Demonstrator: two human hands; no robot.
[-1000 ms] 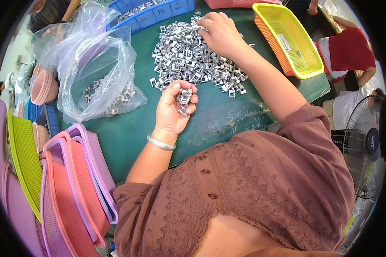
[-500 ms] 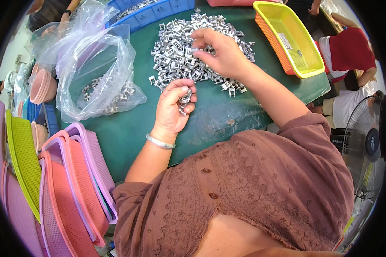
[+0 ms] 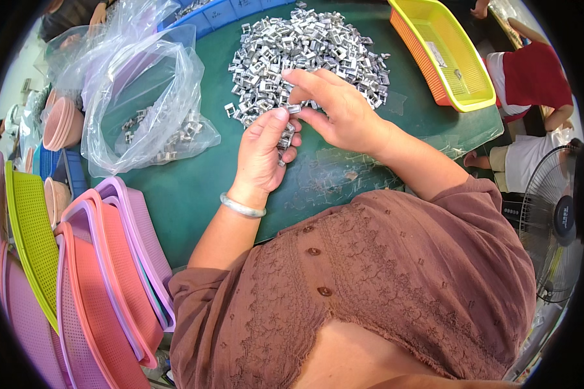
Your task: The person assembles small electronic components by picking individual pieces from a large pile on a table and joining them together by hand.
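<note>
A heap of small silvery metal parts (image 3: 305, 45), shaped like little open frames, lies on the green table (image 3: 194, 227). At its near edge, my left hand (image 3: 263, 146) is closed around several of these metal parts (image 3: 287, 137), which show between the curled fingers. My right hand (image 3: 344, 113) has come up against it from the right. Between its thumb and fingers is one metal part (image 3: 294, 109), which also touches my left thumb tip. How firmly each hand grips that single piece is hard to see.
Left of the heap lies a clear plastic bag (image 3: 149, 123) with more metal parts inside. A blue bin (image 3: 220, 16) stands behind, a yellow basket (image 3: 467, 100) at the far right. Stacked colored baskets (image 3: 110, 272) fill the lower left. A fan (image 3: 555, 220) and other people are at right.
My right hand has moved from over the heap down to my left hand, bringing a metal part with it. The left hand stays closed on its parts. The view has shifted slightly.
</note>
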